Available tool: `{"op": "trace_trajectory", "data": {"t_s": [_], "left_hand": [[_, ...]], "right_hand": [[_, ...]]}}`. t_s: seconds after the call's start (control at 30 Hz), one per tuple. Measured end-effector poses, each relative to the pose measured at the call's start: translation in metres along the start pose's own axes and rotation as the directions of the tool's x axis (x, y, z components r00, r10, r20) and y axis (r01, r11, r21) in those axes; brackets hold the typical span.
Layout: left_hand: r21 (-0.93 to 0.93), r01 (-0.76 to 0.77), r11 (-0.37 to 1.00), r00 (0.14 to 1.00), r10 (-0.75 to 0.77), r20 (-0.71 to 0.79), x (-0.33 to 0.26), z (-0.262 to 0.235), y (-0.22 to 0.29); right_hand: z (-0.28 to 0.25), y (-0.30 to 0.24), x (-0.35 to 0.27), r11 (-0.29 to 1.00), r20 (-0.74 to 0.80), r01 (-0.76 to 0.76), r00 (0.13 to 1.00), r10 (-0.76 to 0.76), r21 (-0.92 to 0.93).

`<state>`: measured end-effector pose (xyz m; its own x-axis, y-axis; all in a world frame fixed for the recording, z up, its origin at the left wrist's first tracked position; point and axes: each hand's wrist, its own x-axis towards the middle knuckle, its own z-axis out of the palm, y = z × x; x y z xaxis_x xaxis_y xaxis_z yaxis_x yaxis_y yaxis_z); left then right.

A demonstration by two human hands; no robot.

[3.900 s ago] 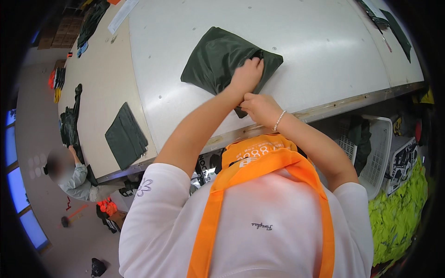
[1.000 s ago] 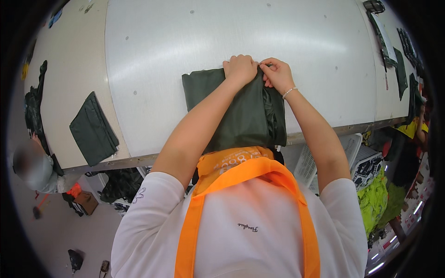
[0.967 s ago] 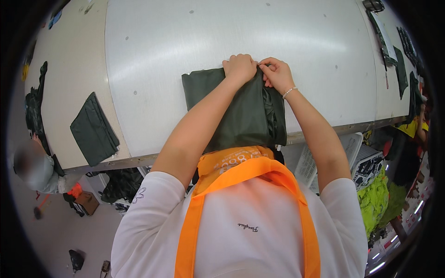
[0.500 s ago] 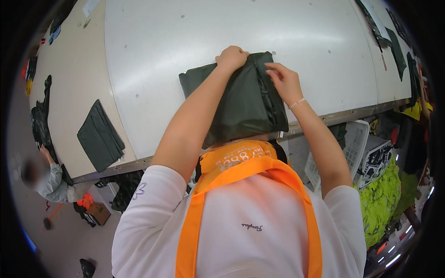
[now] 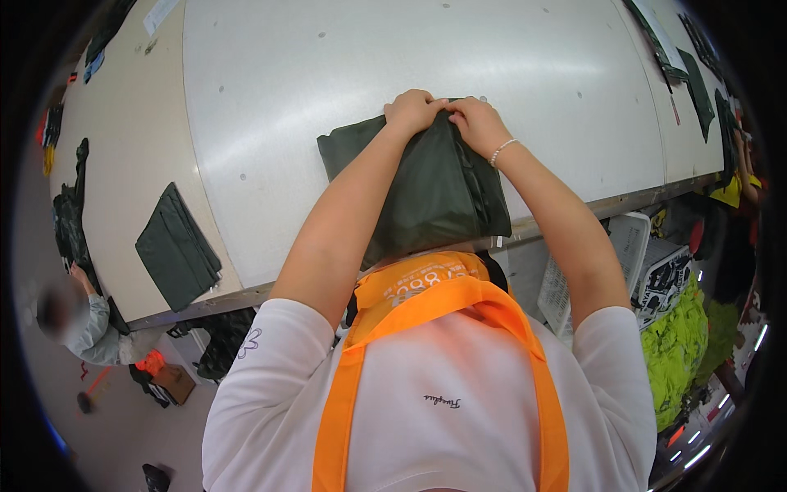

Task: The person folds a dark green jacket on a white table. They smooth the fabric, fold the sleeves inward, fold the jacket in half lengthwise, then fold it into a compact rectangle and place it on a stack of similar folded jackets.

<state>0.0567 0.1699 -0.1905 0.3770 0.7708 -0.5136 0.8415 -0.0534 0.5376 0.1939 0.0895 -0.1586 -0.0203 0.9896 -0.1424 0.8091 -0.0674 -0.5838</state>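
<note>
A dark green piece of folded cloth (image 5: pixel 410 193), smooth and slightly shiny, lies in front of me at the table's near edge. At its far edge my left hand (image 5: pixel 410 111) is closed on the cloth, with the fingertips partly hidden. Right beside it, my right hand (image 5: pixel 480 125) pinches the same edge near the far right corner; a bracelet circles that wrist. Layered folds run down the cloth's right side, and its near edge hangs close to my orange apron (image 5: pixel 422 279).
The pale worktable (image 5: pixel 270 82) stretches ahead. Another folded green cloth (image 5: pixel 179 250) lies to the left. Dark pieces with a paper sheet (image 5: pixel 660 37) lie far right. White baskets (image 5: pixel 627 246) and bright yellow-green cloth (image 5: pixel 676 340) are below right. A person (image 5: pixel 90 324) is at far left.
My right hand has come in leftward from just off the cloth's right side and taken hold of the far edge next to my left hand. The cloth's upper right corner is now folded inward.
</note>
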Motion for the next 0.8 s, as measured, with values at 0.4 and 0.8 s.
{"op": "trace_trajectory", "data": {"t_s": [0.4,0.8], "left_hand": [[-0.033,0.022,0.999,0.999,-0.021,0.034,0.001,-0.004,0.0],[-0.039,0.033,0.999,0.999,-0.033,0.01,0.001,-0.008,0.003]], "right_hand": [[-0.01,0.006,0.013,0.964,0.106,-0.105,0.991,0.082,0.246],[0.0,0.002,0.026,0.981,-0.037,0.113,0.992,-0.12,-0.16]]}}
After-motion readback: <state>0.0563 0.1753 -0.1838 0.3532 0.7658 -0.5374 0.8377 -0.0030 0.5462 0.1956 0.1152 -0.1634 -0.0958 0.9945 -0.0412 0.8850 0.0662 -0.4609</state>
